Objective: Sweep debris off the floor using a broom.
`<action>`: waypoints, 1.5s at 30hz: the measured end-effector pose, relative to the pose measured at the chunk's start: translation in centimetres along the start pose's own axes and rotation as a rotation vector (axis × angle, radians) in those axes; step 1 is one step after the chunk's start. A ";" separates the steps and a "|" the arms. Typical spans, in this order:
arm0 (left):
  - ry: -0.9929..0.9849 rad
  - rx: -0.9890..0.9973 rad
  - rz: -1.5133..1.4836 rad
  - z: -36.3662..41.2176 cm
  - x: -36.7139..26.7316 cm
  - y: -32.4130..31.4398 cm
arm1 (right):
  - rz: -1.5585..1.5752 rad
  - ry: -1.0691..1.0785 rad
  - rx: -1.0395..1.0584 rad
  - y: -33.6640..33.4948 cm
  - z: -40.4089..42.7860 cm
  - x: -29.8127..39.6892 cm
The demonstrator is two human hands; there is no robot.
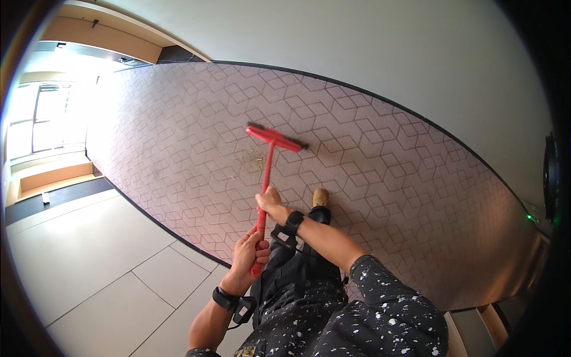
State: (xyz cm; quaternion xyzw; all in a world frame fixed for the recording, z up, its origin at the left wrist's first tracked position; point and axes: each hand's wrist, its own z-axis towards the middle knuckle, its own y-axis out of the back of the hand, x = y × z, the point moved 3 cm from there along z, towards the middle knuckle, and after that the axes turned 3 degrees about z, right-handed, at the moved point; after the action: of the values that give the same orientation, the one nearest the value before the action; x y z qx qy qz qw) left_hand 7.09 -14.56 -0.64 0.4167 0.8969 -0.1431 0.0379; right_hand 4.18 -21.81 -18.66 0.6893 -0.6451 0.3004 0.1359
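Both of my hands grip a red broom. My left hand wraps around the handle close to its near end. Further up the same handle, my right hand is closed with the thumb side towards the broom head. The wide red broom head has dark bristles along its far side and rests on or just above a patterned carpet. A small scatter of yellowish debris lies on the carpet, just left of the handle and on my side of the head.
A pale wall with a dark baseboard borders the carpet on the far side. Pale wall panels stand at lower left. A bright window is at far left. My tan shoe is on the carpet, right of the handle.
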 end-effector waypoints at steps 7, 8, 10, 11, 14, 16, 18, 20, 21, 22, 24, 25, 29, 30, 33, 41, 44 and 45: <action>0.167 0.224 0.164 1.9 3.5 -3.1 | 0.752 -0.180 -0.064 10.9 -2.3 -2.7; 0.188 0.267 0.235 2.5 4.2 -3.9 | 0.754 -0.124 -0.095 12.6 -2.5 -3.4; 0.265 0.338 0.329 3.5 5.4 -5.2 | 0.809 -0.125 -0.222 15.8 -2.8 -5.1; 0.253 0.347 0.352 3.9 5.7 -5.6 | 0.866 -0.106 -0.308 17.5 -2.8 -5.8; 0.367 0.385 0.431 5.2 7.3 -6.4 | 0.965 -0.094 -0.353 21.8 -3.2 -8.3; 0.446 0.354 0.416 6.2 8.0 -6.3 | 0.864 -0.105 -0.482 22.9 -3.1 -10.3; 0.439 0.329 0.439 7.1 8.4 -5.5 | 0.726 -0.082 -0.437 22.1 -2.3 -11.8; 0.451 0.313 0.424 7.5 8.6 -4.2 | 0.551 -0.076 -0.372 20.3 -1.5 -13.3; 0.401 0.280 0.450 7.5 8.2 -3.0 | 0.622 -0.026 -0.363 18.3 -0.6 -13.8; 0.372 0.230 0.473 7.4 7.5 -1.6 | 0.611 0.037 -0.382 16.1 0.6 -14.0; 0.339 0.215 0.400 6.4 5.3 1.3 | 0.552 0.002 -0.434 11.7 1.9 -14.3; 0.352 0.177 0.318 5.7 4.3 2.8 | 0.499 -0.035 -0.408 9.5 2.4 -14.3; 0.223 -0.028 0.255 3.1 0.2 8.0 | 0.449 -0.087 -0.158 -1.4 5.2 -13.1; 0.176 -0.069 0.257 2.5 -1.2 9.4 | 0.481 -0.094 -0.123 -4.4 5.5 -12.7; 0.123 -0.073 0.119 -0.3 -4.8 12.7 | 0.541 -0.157 0.011 -12.2 4.9 -10.9; 0.011 0.088 0.169 -4.0 -5.6 13.1 | 0.504 -0.077 -0.037 -12.8 3.0 -6.7; 0.054 0.162 0.195 -2.3 -4.9 10.7 | 0.638 0.051 -0.056 -7.2 3.0 -5.6; 0.104 0.239 0.201 -1.6 -4.5 9.3 | 0.657 0.050 -0.124 -4.7 2.9 -5.3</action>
State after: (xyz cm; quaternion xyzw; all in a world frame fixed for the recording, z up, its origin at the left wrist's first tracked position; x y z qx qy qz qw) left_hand 17.14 -11.68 -0.42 0.5127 0.8281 -0.2224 -0.0443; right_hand 9.50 -18.58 -23.06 0.4274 -0.8463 0.3051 0.0894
